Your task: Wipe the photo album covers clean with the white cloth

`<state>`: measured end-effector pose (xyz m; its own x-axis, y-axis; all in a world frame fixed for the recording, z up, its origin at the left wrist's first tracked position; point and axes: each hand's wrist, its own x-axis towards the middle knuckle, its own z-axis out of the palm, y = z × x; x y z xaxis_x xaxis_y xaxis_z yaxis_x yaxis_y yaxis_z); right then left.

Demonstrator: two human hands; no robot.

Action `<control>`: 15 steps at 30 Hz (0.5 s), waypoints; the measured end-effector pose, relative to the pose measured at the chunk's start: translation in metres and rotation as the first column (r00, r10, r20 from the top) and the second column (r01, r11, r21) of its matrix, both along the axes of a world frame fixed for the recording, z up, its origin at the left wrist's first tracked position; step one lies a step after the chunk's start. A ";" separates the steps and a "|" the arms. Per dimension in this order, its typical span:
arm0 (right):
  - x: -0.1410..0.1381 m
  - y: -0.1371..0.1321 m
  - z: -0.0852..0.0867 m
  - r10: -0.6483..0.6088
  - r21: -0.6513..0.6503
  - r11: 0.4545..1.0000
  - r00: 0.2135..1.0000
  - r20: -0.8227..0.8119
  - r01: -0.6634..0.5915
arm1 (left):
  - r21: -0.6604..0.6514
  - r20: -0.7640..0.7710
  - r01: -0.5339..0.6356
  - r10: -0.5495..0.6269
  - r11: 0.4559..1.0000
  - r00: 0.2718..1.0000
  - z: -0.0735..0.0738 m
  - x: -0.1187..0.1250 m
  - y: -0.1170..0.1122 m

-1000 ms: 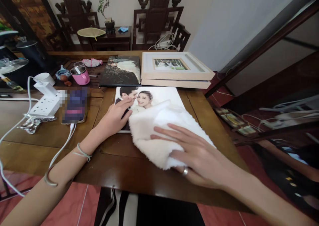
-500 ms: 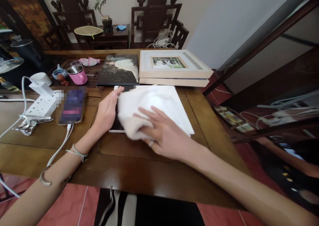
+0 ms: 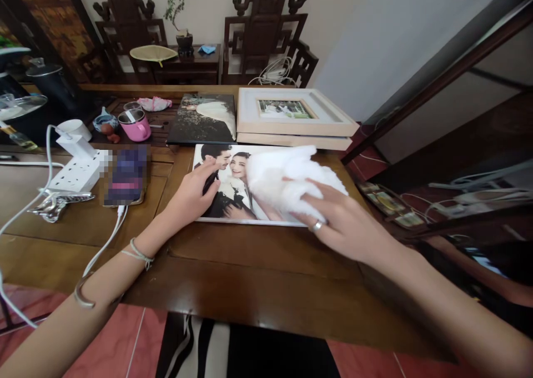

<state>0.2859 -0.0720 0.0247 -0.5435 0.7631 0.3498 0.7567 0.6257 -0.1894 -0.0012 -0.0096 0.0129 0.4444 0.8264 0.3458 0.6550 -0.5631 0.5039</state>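
Observation:
A wedding photo panel (image 3: pixel 235 203) with a white edge lies flat on the wooden table (image 3: pixel 250 267) in front of me. My left hand (image 3: pixel 192 193) rests on the panel's left part, fingers stretched out and flat, holding nothing. My right hand (image 3: pixel 345 218), with a ring on one finger, grips a fluffy white cloth (image 3: pixel 283 175). The bunched cloth is on the right half of the photo and hides that part of it. My right fingertips are partly buried in the cloth.
Behind the panel lie a dark photo panel (image 3: pixel 204 122) and stacked pale frames (image 3: pixel 296 128). To the left are a phone (image 3: pixel 126 175) on its cable, a white power strip (image 3: pixel 81 170) and a pink mug (image 3: pixel 134 127). Another person's arm (image 3: pixel 474 270) shows at right.
My right hand has moved the cloth from the left-middle to the right side of the photo, uncovering the pictured couple. My left hand now lies further onto the panel.

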 end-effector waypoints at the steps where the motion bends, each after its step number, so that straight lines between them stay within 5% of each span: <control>1: 0.006 0.008 -0.003 -0.078 -0.011 0.997 0.997 -0.014 0.078 | -0.001 -0.031 0.008 -0.008 1.000 0.999 -0.002 0.000 0.000; 4: 0.012 0.024 -0.012 -0.230 -0.036 0.973 0.972 -0.053 0.228 | 0.005 -0.092 0.015 -0.014 1.000 0.996 -0.007 0.000 0.003; 6: 0.007 0.021 -0.016 -0.217 0.000 0.976 0.974 -0.062 0.217 | 0.014 -0.105 0.022 -0.021 1.000 0.994 -0.009 0.001 0.004; 10: -0.013 -0.013 -0.015 -0.027 0.081 0.996 0.997 -0.068 0.032 | 0.026 -0.101 0.033 -0.030 0.999 0.994 -0.012 0.005 0.006; 15: -0.023 -0.051 -0.006 0.268 -0.002 0.963 0.962 -0.059 -0.269 | 0.022 -0.075 0.042 -0.040 0.999 0.996 -0.013 0.006 0.007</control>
